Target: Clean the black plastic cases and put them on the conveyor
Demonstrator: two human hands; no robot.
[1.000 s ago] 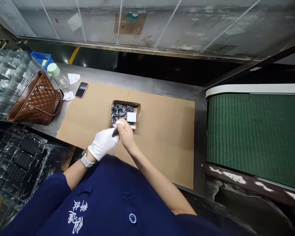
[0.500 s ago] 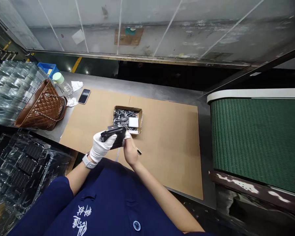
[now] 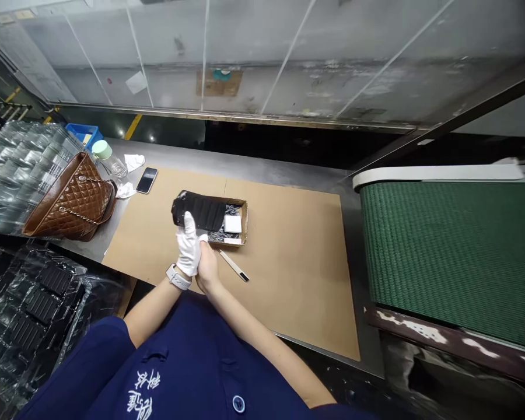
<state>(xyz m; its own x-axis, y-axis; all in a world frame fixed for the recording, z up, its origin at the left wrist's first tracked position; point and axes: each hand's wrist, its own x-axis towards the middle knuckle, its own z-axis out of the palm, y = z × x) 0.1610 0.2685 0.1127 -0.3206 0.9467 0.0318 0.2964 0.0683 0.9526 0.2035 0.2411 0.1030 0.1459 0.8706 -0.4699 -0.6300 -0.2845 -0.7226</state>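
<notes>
My left hand (image 3: 188,245), in a white glove, grips a black ribbed plastic part (image 3: 201,211) by its lower left side, thumb on top. The part is tilted with its broad face up, over the left of a small cardboard box (image 3: 244,224). Small dark pieces (image 3: 219,235) and a white square block (image 3: 233,224) show in the box. My right hand (image 3: 206,265) is closed beside the left palm, with white material at its fingertips; what it pinches is hidden. A thin light tool with a dark end (image 3: 234,266) lies just right of it.
Brown cardboard (image 3: 297,256) covers the table. At the left are a phone (image 3: 147,180), a bottle (image 3: 109,158), crumpled tissues (image 3: 133,161) and a brown handbag (image 3: 72,198). Bagged black parts (image 3: 39,303) sit lower left. A green conveyor (image 3: 450,256) stands at the right.
The black part has turned from edge-on to broad face up and moved away from my body, over the box. Both hands shifted slightly left, and the tool is now in full view.
</notes>
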